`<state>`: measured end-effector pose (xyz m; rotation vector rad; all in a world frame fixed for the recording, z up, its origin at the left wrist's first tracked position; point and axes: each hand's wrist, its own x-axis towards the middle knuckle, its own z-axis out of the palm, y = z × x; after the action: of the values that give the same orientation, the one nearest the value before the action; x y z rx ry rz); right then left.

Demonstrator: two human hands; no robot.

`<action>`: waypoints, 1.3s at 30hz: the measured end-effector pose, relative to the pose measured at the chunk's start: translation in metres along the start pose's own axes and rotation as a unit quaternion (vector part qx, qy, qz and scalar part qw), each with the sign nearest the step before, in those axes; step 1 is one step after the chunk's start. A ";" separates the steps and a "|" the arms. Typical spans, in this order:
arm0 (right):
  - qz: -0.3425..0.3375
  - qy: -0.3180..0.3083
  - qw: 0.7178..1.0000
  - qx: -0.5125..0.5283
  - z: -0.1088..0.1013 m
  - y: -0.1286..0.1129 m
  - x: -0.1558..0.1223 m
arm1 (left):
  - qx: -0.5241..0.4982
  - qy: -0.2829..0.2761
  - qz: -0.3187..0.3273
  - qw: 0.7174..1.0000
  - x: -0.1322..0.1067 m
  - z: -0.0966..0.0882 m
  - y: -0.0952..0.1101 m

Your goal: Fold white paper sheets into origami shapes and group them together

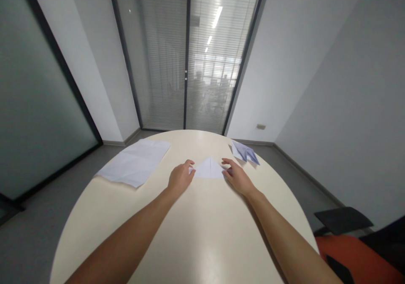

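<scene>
A white sheet of paper folded into a triangle (209, 168) lies on the round cream table (202, 233), point away from me. My left hand (180, 178) rests at its left corner, fingers curled and pressing on the paper's edge. My right hand (236, 176) holds the right corner, thumb and fingers pinching it against the tabletop.
A creased flat white sheet (136, 162) lies at the table's left rear. A folded paper plane (244, 151) sits at the right rear edge. An orange-and-black chair (357, 250) stands at the right. Glass doors with blinds (186, 56) face me.
</scene>
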<state>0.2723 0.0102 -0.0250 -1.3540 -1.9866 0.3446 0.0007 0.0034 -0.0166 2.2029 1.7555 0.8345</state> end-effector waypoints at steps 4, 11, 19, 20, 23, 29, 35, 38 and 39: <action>0.001 -0.001 1.000 -0.022 0.002 0.002 -0.001 | 0.033 0.005 0.021 0.999 -0.002 -0.001 0.004; -0.024 0.000 0.999 -0.043 0.003 0.000 -0.002 | 0.057 0.004 0.025 0.998 -0.003 0.000 0.003; 0.000 -0.006 0.999 -0.038 0.002 0.002 -0.002 | 0.089 0.013 0.033 0.995 -0.004 0.001 0.002; 0.003 -0.010 0.999 -0.033 0.002 0.001 -0.002 | 0.096 0.015 0.034 0.995 -0.004 0.001 0.001; 0.003 -0.019 1.000 -0.023 0.002 0.000 -0.002 | 0.120 0.021 0.035 0.992 -0.003 0.000 -0.001; 0.004 -0.026 0.999 -0.021 0.004 -0.004 -0.002 | 0.093 0.033 0.144 0.985 -0.003 -0.002 0.006; -0.007 -0.020 1.000 -0.011 0.006 -0.004 -0.002 | 0.003 -0.063 0.280 0.958 -0.013 0.001 0.016; -0.013 -0.019 1.000 -0.017 0.006 -0.005 -0.002 | 0.027 -0.090 0.290 0.952 -0.016 0.000 0.019; -0.014 -0.018 1.000 -0.019 0.006 -0.006 -0.002 | 0.040 -0.091 0.291 0.952 -0.017 0.000 0.020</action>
<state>0.2639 0.0073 -0.0267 -1.3511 -2.0501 0.3214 0.0146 -0.0182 -0.0120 2.7978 1.0747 0.6350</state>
